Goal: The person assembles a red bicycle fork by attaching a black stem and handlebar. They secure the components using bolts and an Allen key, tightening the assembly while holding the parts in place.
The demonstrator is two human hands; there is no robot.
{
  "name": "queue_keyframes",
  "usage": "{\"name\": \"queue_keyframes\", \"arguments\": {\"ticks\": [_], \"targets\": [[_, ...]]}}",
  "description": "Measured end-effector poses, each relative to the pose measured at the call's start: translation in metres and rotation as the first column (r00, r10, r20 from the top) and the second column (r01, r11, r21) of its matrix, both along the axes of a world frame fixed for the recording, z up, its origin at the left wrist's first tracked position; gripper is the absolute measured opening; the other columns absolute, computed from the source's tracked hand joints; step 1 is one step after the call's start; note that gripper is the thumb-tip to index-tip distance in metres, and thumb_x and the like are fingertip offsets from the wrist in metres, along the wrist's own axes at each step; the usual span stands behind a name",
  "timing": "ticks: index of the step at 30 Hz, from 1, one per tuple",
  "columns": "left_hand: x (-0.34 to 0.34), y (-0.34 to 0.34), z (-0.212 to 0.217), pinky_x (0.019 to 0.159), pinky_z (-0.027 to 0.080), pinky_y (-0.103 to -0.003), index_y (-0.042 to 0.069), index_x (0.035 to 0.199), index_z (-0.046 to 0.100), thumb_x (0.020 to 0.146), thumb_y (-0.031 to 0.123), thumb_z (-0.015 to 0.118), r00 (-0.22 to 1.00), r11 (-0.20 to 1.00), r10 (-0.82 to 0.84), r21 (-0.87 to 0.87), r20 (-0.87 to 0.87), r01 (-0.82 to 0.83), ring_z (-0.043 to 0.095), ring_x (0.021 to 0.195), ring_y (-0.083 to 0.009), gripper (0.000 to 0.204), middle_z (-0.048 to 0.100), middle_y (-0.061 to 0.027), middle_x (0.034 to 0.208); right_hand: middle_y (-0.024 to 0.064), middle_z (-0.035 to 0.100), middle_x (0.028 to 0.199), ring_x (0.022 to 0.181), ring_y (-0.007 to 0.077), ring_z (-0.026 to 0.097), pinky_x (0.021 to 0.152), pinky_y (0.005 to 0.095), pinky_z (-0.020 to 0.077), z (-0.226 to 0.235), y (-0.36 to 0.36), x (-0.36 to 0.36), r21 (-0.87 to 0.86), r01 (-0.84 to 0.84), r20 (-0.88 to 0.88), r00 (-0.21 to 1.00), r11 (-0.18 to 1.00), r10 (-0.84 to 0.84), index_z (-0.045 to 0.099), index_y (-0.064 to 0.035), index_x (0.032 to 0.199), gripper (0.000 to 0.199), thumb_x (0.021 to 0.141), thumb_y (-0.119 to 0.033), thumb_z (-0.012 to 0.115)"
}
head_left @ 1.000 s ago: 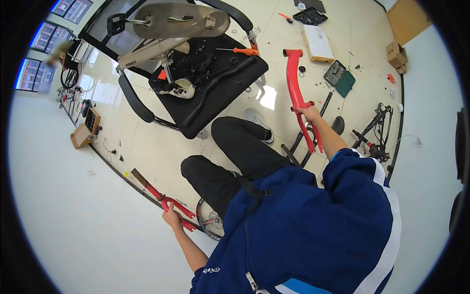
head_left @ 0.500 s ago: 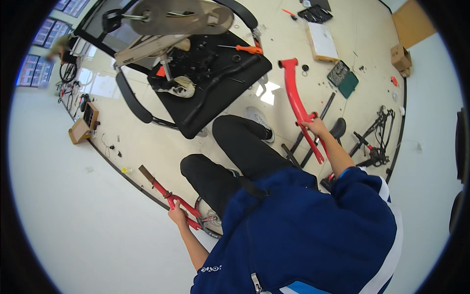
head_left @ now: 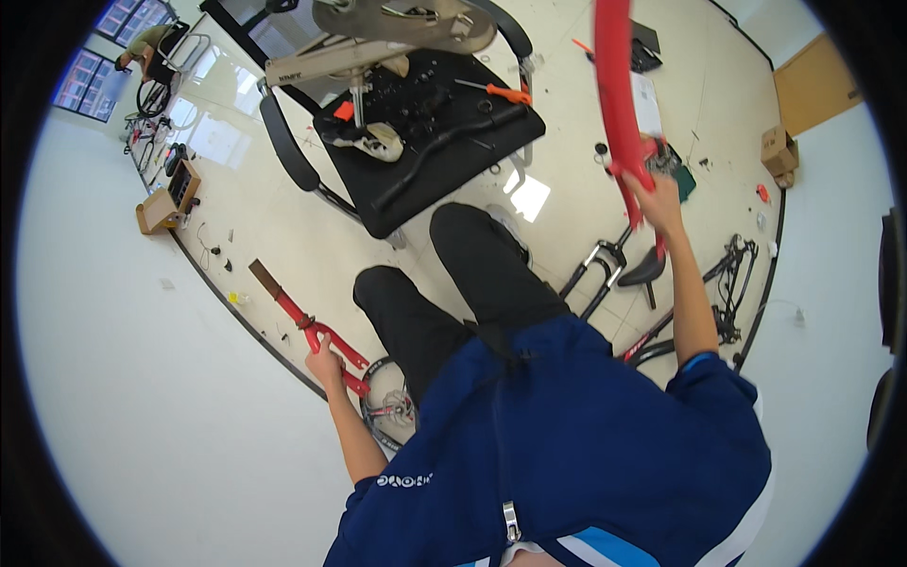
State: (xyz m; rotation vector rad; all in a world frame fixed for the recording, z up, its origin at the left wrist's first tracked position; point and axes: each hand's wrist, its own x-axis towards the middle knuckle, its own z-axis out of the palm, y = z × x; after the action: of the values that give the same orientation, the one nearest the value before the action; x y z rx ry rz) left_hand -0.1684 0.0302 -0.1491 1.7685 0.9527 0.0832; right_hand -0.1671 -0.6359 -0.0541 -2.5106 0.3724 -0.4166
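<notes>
My left hand [head_left: 324, 361] is closed around a red bicycle fork [head_left: 291, 308], gripping it near the crown; its brownish steerer tube points up and to the left. On the right, my right hand [head_left: 658, 201] grips a red bicycle frame [head_left: 619, 94] by its lower end, and the thick curved tube rises past the top of the view. In front of my knees stands an office chair with a black seat [head_left: 378, 223]. On it lie a black handlebar [head_left: 425, 156], a screwdriver with an orange handle [head_left: 508, 94], a pale cloth or glove [head_left: 382, 142] and scattered small parts.
Beside my right leg lie a suspension fork [head_left: 595, 267], a black saddle [head_left: 644, 270] and a dark bicycle frame [head_left: 732, 293]. A wheel [head_left: 370, 416] is by my left leg. Cardboard boxes [head_left: 778, 151] stand along the walls. Another person [head_left: 149, 45] bends over at far left.
My right hand has lifted the red frame up and to the right. The left hand with the fork has shifted slightly left and up. My view has turned a little.
</notes>
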Motion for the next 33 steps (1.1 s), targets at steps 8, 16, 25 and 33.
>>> {"name": "queue_keyframes", "arguments": {"ticks": [8,16,25,33], "targets": [[-0.033,0.004,-0.002,0.033,0.03,-0.029,0.006,0.066,0.049,0.087,0.018,0.07,0.997,0.996,0.07,-0.054,0.028,-0.068,0.041,0.034,-0.0136,0.033,0.042,-0.0012,0.047,0.0169,0.057,0.055,0.049,0.0271,0.055,0.053,0.0365,0.0439,0.085,0.118,0.145,0.057,-0.344,0.022,0.939,0.937,0.343,0.069,0.0029,0.075,0.055,0.082,-0.052,0.072],[-0.103,0.037,-0.005,0.034,0.031,-0.032,0.0,0.065,0.057,0.087,0.017,0.07,0.951,0.95,0.301,0.058,0.077,-0.305,0.043,0.034,-0.015,0.031,0.047,-0.004,0.048,0.0261,0.069,0.089,0.088,0.0406,0.068,0.079,0.0453,0.055,0.057,0.251,0.269,0.021,-0.527,-0.1,0.844,0.85,0.526,0.072,0.0024,0.088,0.067,0.076,-0.063,0.069],[-0.151,0.063,-0.034,0.032,0.031,-0.033,0.0,0.066,0.056,0.086,0.012,0.069,0.84,0.842,0.532,0.032,0.103,-0.538,0.045,0.034,-0.0161,0.027,0.05,-0.0061,0.049,0.0212,0.069,0.105,0.098,0.0348,0.068,0.084,0.0447,0.0546,0.023,0.282,0.335,-0.075,-0.462,-0.328,0.848,0.884,0.415,0.069,0.0,0.1,0.068,0.07,-0.06,0.074],[-0.137,0.05,-0.021,0.034,0.032,-0.032,0.001,0.065,0.057,0.084,0.015,0.072,0.884,0.877,0.466,0.116,0.036,-0.467,0.046,0.035,-0.0151,0.028,0.051,-0.0045,0.05,0.0212,0.07,0.093,0.09,0.0385,0.069,0.08,0.0475,0.0548,-0.066,0.272,0.338,-0.213,-0.359,-0.184,0.928,0.909,0.323,0.068,-0.0022,0.09,0.047,0.076,-0.047,0.073]]}}
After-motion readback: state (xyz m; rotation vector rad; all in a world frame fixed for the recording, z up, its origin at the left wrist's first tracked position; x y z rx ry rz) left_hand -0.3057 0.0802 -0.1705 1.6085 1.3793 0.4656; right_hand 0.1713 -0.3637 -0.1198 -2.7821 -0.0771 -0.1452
